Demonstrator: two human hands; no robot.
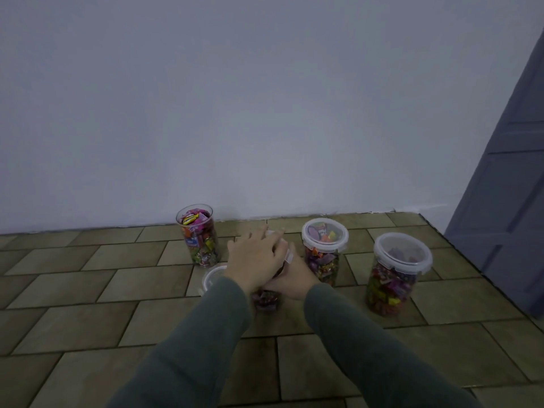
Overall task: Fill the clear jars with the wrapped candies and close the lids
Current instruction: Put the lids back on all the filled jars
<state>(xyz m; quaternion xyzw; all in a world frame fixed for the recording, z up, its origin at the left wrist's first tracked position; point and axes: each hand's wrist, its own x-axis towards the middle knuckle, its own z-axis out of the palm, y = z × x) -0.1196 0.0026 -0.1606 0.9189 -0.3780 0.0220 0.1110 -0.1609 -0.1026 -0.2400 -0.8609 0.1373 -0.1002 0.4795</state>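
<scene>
Left hand [254, 254]: my palm spread flat on the white snap lid [287, 256], pressing it closed.
Right hand [295, 279]: my grip wraps the clear candy-filled jar [266, 298] at floor centre, steadying it.
Open jar [198, 235]: 10 o'clock, its lid still off.

Four clear jars of wrapped candies stand upright on tiled floor. Back-left jar [199, 235]: full, no lid. Middle jar [266, 298]: mostly hidden, white lid [287, 254] on top. Two right jars [323, 250] [396, 273]: filled, lids on. A loose lid [212, 276] lies flat left of the middle jar.
</scene>
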